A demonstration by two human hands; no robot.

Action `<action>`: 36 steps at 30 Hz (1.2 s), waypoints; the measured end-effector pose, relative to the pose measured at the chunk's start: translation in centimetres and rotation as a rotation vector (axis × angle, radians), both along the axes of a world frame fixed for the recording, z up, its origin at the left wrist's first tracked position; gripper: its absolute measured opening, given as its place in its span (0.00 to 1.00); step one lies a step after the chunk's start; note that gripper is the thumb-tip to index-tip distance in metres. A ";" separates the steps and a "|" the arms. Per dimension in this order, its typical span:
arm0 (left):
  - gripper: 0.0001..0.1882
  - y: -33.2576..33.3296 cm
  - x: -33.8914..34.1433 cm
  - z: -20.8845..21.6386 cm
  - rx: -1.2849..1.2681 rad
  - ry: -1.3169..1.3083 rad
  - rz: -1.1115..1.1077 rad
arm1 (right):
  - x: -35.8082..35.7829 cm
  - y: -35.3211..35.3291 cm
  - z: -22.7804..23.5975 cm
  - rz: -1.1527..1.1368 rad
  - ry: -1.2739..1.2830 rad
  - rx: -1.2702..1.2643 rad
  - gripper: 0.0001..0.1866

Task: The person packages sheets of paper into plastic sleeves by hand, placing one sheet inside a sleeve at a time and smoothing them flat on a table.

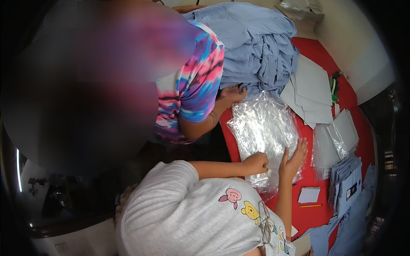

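Observation:
Clear plastic bags lie in a shiny, creased stack on the red-covered table. My left hand rests at their near left part with its fingers curled in. Whether it pinches plastic is hidden. By the right edge of the stack, my right hand is raised on its side, fingers stretched out and holding nothing. A co-worker in a tie-dye top stands at the left; that person's hand is at the far left corner of the bags, beside heaped light-blue cloth.
Grey-white sheets lie at the far right, near a green object. More plastic sleeves and folded blue garments are at the right. Nearer lie a notepad, an orange pencil and blue fabric.

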State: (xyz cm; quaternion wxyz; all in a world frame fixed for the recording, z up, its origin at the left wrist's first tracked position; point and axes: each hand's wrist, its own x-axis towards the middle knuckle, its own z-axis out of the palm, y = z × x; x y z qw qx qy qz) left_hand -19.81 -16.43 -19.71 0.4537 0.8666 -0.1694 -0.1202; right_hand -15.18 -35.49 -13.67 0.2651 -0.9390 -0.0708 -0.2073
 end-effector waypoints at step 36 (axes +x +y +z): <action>0.52 3.0 5.2 -0.1 0.566 -0.437 -0.437 | -2.0 -8.5 0.0 0.147 0.317 0.094 0.27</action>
